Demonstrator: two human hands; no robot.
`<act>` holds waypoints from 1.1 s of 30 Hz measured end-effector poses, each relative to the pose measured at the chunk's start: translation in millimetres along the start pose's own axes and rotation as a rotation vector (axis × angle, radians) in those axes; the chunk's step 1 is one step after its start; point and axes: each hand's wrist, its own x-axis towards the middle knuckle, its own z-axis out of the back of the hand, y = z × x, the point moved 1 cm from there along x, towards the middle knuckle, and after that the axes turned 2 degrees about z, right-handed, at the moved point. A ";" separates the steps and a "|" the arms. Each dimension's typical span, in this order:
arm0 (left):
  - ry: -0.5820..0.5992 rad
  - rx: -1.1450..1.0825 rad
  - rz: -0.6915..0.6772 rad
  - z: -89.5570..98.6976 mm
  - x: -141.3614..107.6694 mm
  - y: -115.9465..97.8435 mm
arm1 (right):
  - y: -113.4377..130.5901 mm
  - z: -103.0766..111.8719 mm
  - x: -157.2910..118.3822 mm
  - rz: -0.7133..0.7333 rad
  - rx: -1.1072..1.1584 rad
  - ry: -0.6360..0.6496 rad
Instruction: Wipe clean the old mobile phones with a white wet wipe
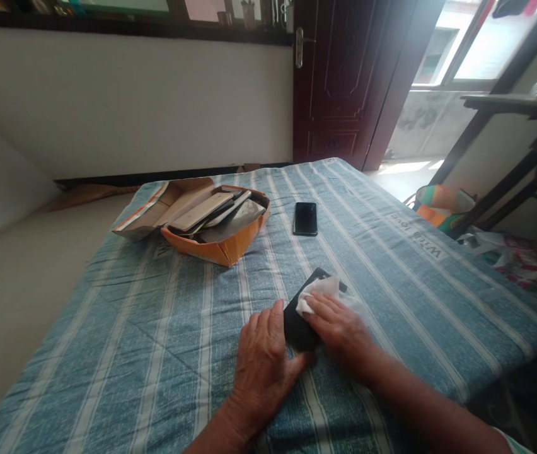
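On the blue cloth with white stripes (pixel 169 378), we see an open orange cardboard box (pixel 230 248), its brown-lined lid folded out to the left, filled with flat beige, silver and black phones (pixel 202 212). Nearer to us than the box and to its right lies a flat black rectangular phone (pixel 299 326), set at a slant. Our left hand (pixel 261 353) steadies it, fingers close together along the phone's left edge, thumb stretched towards its bottom corner. Our right hand (pixel 341 328) presses a crumpled white wipe (pixel 318 290) against the phone's upper part; we cannot tell whether the thumb pinches the wipe. A second phone with a glossy black screen (pixel 305 219) lies right of the box, near it.
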 end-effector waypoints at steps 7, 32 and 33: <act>0.036 -0.020 0.017 4.6 3.1 -1.3 | -27.7 20.2 -1.9 -0.232 0.178 -0.020; 0.081 -0.063 0.049 6.8 8.8 -3.5 | 15.2 51.7 -22.8 -0.833 0.794 -0.173; 0.067 -0.076 0.043 8.2 9.6 -3.4 | 16.9 55.0 -21.2 -0.946 0.915 -0.217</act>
